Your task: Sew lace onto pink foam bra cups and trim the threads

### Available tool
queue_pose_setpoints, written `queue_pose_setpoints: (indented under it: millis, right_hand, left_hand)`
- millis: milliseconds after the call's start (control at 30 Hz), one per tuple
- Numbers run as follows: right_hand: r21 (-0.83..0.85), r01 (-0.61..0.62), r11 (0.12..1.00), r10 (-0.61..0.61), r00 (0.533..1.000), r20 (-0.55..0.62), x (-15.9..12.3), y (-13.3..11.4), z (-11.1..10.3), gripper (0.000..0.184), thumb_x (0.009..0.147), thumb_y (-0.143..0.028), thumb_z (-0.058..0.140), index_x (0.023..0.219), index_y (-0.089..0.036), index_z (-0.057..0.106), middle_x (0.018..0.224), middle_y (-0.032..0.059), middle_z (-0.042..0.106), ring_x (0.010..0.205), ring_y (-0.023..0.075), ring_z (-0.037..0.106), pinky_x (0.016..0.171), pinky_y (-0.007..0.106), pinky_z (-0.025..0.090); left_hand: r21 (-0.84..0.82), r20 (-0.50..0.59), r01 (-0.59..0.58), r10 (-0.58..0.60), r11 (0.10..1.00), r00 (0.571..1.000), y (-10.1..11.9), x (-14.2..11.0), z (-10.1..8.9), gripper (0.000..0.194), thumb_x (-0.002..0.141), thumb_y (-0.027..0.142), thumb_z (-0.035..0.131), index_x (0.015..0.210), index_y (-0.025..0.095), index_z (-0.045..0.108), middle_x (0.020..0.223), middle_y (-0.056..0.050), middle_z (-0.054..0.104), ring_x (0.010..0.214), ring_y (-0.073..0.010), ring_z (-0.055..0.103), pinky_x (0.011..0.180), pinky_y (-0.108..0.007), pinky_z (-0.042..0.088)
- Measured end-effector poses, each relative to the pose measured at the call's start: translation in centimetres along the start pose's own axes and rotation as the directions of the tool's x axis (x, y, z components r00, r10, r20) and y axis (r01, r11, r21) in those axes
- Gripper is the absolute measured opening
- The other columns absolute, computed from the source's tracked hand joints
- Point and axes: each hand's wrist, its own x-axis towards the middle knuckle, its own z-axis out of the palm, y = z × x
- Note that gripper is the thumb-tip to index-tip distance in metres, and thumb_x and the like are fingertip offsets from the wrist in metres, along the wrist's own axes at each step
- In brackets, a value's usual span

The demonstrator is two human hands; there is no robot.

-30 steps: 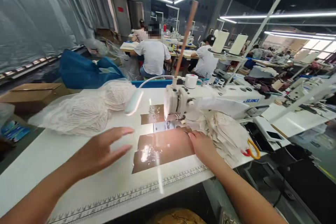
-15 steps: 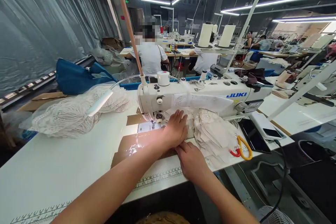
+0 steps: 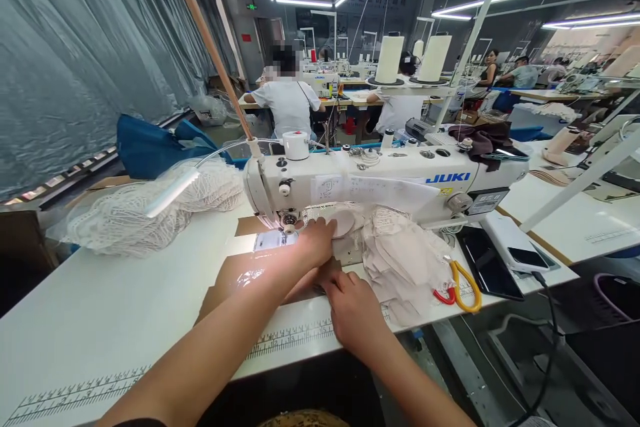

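Note:
My left hand [image 3: 316,241] lies palm down under the arm of the white sewing machine [image 3: 360,177], just right of its needle area. Its fingers reach forward, loosely apart, and what lies beneath them is hidden. Close by, my right hand [image 3: 354,303] is closed at the table's front, thumb and forefinger pressed together by the edge of a brown sheet [image 3: 233,278]. What it pinches is too covered to make out. A pale oval piece [image 3: 343,223] shows just beyond my left hand. Right of both hands sits a heap of cream lace-edged fabric pieces [image 3: 393,250].
Yellow-and-red-handled snips [image 3: 465,287] lie right of the heap, beside a black tablet [image 3: 487,263] and a white device [image 3: 515,243]. White lace bundles [image 3: 145,213] rest at the table's left. Thread cones [image 3: 389,60] stand behind; people sit at machines further back.
My left hand has shifted left towards the needle, its fingers less stretched. My right hand has moved slightly left and down. The pale oval piece now shows. The camera view has shifted a little.

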Motion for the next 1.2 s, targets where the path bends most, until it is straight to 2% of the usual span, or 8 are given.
queue_pose_setpoints:
  millis: [400, 533, 667, 733, 867, 1033, 1100, 1200]
  right_hand:
    - [0.024, -0.014, 1.000, 0.014, 1.000, -0.017, 0.1, -0.2, -0.2, 0.039, 0.078, -0.012, 0.051, 0.115, -0.017, 0.062, 0.113, 0.0104, 0.060, 0.092, 0.0252, 0.052, 0.076, 0.036, 0.043]
    - [0.041, -0.025, 0.999, 0.026, 0.999, -0.029, 0.1, -0.3, -0.2, 0.036, 0.080, -0.013, 0.050, 0.113, -0.017, 0.064, 0.112, 0.0109, 0.062, 0.096, 0.0255, 0.053, 0.079, 0.036, 0.043]
    - [0.026, -0.013, 1.000, 0.014, 1.000, -0.027, 0.1, -0.3, -0.2, 0.038, 0.081, -0.014, 0.050, 0.116, -0.015, 0.063, 0.107, 0.0120, 0.064, 0.095, 0.0260, 0.053, 0.080, 0.036, 0.043]
    - [0.018, -0.012, 1.000, 0.013, 1.000, -0.028, 0.1, -0.3, -0.2, 0.037, 0.079, -0.013, 0.051, 0.114, -0.015, 0.064, 0.106, 0.0120, 0.064, 0.094, 0.0262, 0.053, 0.080, 0.037, 0.044]
    - [0.003, -0.018, 1.000, 0.018, 0.998, -0.062, 0.1, -0.2, 0.1, 0.040, 0.077, -0.012, 0.051, 0.115, -0.017, 0.064, 0.105, 0.0110, 0.065, 0.091, 0.0253, 0.055, 0.077, 0.036, 0.045]
    - [-0.010, -0.019, 1.000, 0.017, 0.993, -0.120, 0.1, -0.2, 0.6, 0.031, 0.087, -0.017, 0.049, 0.113, -0.019, 0.065, 0.102, 0.0099, 0.066, 0.090, 0.0235, 0.056, 0.079, 0.035, 0.045]
    - [-0.010, -0.004, 1.000, 0.003, 0.991, -0.137, 0.1, -0.2, 0.7, 0.028, 0.089, -0.017, 0.049, 0.111, -0.019, 0.066, 0.103, 0.0106, 0.066, 0.091, 0.0236, 0.056, 0.078, 0.034, 0.045]
    - [-0.045, -0.017, 0.999, 0.009, 0.985, -0.170, 0.2, -0.4, 0.9, 0.027, 0.090, -0.016, 0.049, 0.111, -0.016, 0.065, 0.099, 0.0119, 0.066, 0.088, 0.0239, 0.057, 0.074, 0.035, 0.045]
  left_hand:
    - [-0.275, -0.227, -0.189, 0.128, 0.943, 0.966, -2.2, -3.9, -0.4, 0.025, 0.089, 0.023, 0.043, 0.086, 0.018, 0.067, 0.084, -0.006, 0.065, 0.084, -0.0202, 0.061, 0.076, -0.030, 0.048]
    - [-0.639, -0.347, -0.294, 0.075, 0.711, 0.935, -1.8, -5.5, -1.1, 0.026, 0.091, 0.032, 0.047, 0.083, 0.017, 0.067, 0.085, -0.004, 0.067, 0.079, -0.0171, 0.060, 0.072, -0.028, 0.050]
    - [-0.876, -0.265, -0.233, -0.018, 0.422, 0.964, -1.2, -6.5, -1.5, 0.028, 0.091, 0.039, 0.049, 0.092, 0.016, 0.065, 0.105, -0.007, 0.064, 0.085, -0.0170, 0.061, 0.067, -0.027, 0.055]
    - [-0.895, -0.286, -0.248, -0.050, 0.371, 0.957, -1.0, -7.3, -1.6, 0.028, 0.093, 0.039, 0.046, 0.094, 0.016, 0.061, 0.097, -0.005, 0.063, 0.084, -0.0156, 0.061, 0.070, -0.027, 0.056]
    - [-0.747, -0.541, -0.446, -0.060, 0.494, 0.839, -1.2, -9.8, -2.0, 0.019, 0.095, 0.030, 0.044, 0.092, 0.016, 0.057, 0.075, -0.001, 0.059, 0.070, -0.0121, 0.059, 0.064, -0.024, 0.051]
    - [-0.562, -0.792, -0.513, -0.242, 0.649, 0.561, -3.1, -14.2, -3.0, 0.010, 0.091, 0.021, 0.052, 0.090, 0.018, 0.061, 0.075, 0.000, 0.062, 0.065, -0.0107, 0.057, 0.057, -0.020, 0.047]
    - [-0.591, -0.778, -0.449, -0.328, 0.670, 0.535, -4.5, -15.8, -3.4, 0.007, 0.087, 0.023, 0.059, 0.088, 0.019, 0.064, 0.080, -0.001, 0.065, 0.066, -0.0113, 0.058, 0.055, -0.019, 0.047]
    - [-0.636, -0.695, -0.252, -0.399, 0.730, 0.598, -7.5, -17.4, -3.8, 0.016, 0.084, 0.035, 0.062, 0.091, 0.022, 0.067, 0.083, 0.000, 0.069, 0.066, -0.0126, 0.062, 0.053, -0.018, 0.047]
